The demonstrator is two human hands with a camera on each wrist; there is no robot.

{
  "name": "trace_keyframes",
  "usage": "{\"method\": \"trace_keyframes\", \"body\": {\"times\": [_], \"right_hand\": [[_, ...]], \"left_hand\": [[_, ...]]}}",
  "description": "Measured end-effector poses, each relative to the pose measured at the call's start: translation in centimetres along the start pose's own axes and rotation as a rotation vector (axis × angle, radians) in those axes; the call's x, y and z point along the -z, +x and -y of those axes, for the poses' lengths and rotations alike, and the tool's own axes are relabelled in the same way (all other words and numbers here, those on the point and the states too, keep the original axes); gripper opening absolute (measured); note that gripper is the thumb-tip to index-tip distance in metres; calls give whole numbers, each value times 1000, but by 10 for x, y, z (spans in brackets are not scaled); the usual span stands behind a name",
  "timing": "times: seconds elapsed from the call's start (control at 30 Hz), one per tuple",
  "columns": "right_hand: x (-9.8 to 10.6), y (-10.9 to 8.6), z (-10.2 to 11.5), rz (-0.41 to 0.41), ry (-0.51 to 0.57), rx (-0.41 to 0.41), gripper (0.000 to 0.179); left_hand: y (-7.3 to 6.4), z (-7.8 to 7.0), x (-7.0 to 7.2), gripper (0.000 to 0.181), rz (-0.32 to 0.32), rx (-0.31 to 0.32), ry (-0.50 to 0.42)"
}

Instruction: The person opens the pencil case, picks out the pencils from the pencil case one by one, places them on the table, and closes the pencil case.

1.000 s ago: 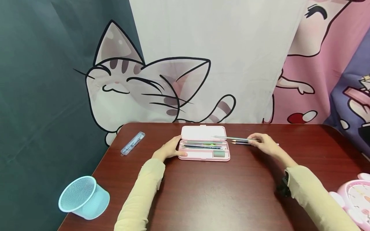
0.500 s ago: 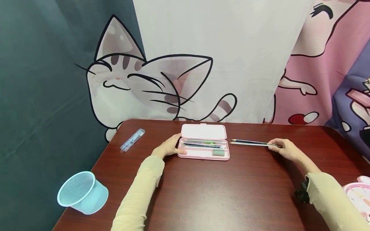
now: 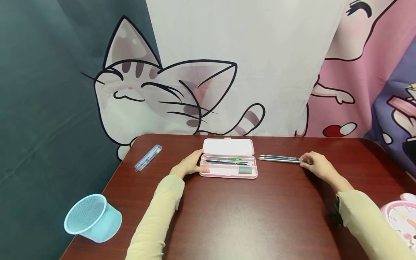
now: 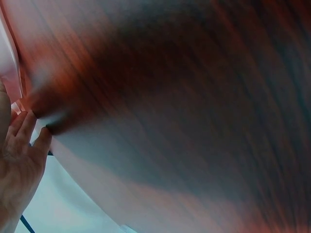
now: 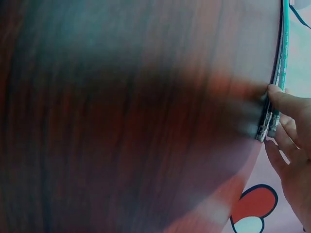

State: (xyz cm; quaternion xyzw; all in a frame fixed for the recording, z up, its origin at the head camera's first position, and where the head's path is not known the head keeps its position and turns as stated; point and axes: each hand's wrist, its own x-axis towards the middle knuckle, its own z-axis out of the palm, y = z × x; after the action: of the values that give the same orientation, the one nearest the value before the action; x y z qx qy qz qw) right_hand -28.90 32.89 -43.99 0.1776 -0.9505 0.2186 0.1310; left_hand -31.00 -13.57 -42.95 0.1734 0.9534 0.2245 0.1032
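The right hand (image 3: 317,166) pinches the pencils (image 3: 279,160) firmly at their right ends, just right of the open pencil case (image 3: 224,176), and should keep them level and together, while the left hand (image 3: 187,166), gripping the case's left end, should steady it.

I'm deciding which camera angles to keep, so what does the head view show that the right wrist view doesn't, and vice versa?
Only the head view: the left hand holding the open pencil case, the sharpened tips of the pencils, the mesh basket, the flat translucent case and part of the pink clock.

Only the right wrist view: the palm side of the right hand, and the pencils' blunt ends, plainly visible.

Both: the right hand's hold on the pencils, the brown tabletop and a red-and-white shape on the cloth behind.
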Motion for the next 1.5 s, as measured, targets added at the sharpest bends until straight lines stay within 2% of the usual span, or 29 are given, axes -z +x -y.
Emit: {"method": "trace_keyframes", "body": {"times": [0.17, 0.3, 0.4, 0.67, 0.83, 1.0, 1.27, 1.5], "right_hand": [[-1, 5, 7, -9, 22, -47, 13], [-10, 14, 20, -61, 71, -14, 14], [-21, 24, 36, -70, 112, 9, 14], [-54, 58, 93, 39, 279, 36, 16], [-72, 71, 115, 91, 323, 57, 14], [-82, 75, 124, 141, 314, 57, 10], [-80, 77, 133, 202, 177, 79, 14], [-79, 79, 135, 226, 153, 106, 16]], "left_hand": [[0, 0, -1, 92, -16, -16, -6], [0, 1, -3, 92, -27, -19, -31], [0, 2, -3, 92, -23, -19, -43], [1, 5, -1, 91, -31, -25, -16], [1, 3, 0, 92, -20, -13, -12], [-1, -1, -1, 92, -13, 1, -24], [-1, -1, -2, 91, -23, 8, -18], [1, 1, -5, 92, -34, 3, -25]]}}
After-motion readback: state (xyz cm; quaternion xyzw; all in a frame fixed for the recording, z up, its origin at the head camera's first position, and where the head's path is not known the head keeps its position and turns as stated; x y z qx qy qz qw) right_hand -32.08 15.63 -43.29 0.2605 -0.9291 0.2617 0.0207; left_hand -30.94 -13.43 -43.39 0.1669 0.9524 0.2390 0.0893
